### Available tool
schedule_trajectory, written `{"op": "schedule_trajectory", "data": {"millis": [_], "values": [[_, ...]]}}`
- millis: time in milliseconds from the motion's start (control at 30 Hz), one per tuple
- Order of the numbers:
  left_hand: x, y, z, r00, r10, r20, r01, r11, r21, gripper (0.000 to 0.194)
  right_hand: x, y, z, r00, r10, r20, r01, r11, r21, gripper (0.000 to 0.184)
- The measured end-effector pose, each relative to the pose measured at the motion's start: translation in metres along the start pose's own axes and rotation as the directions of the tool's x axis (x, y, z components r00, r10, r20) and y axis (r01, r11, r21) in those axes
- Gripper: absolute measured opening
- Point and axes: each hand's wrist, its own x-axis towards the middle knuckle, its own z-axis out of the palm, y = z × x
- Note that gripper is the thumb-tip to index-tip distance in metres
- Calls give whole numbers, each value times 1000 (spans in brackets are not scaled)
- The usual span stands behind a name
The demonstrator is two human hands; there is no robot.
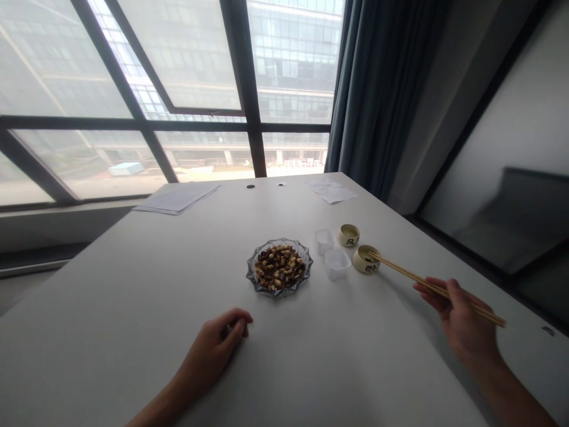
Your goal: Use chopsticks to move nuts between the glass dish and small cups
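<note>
My right hand (462,314) grips a pair of wooden chopsticks (413,277). Their tips reach into the nearer cream-coloured cup (365,265), which bears a dark character; something small and dark shows at the tips, too small to name. Behind it stands a similar cup (349,237). Two clear plastic containers sit just left of the cups, a nearer one (336,268) and a farther one (324,242). My left hand (224,335) rests on the table with its fingers curled in and nothing visible in them. Beyond it lies a glass dish (276,292) full of mixed nuts and seeds (282,267).
The white table (133,296) runs up to the windows. A stack of paper (178,198) lies at the far left, loose sheets (334,192) at the far right. Two small round fittings are set near the back edge. A dark blue curtain (377,89) hangs behind the right side.
</note>
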Motion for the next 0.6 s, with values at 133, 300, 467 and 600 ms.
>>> {"op": "schedule_trajectory", "data": {"millis": [133,300,467,600], "values": [[1,0,0,1000,1,-8,-1,1000,7,34,0,2,0,1000,-20,13,20,1000,7,38],[2,0,1,1000,2,-10,-2,1000,-11,33,0,3,-1,999,-32,17,31,999,29,35],[2,-2,2,1000,8,-20,-9,1000,-14,31,-3,4,2,998,-61,12,60,998,27,36],[0,-1,2,1000,7,-21,-8,1000,-28,32,-14,-2,14,991,-117,62,117,993,4,37]]}}
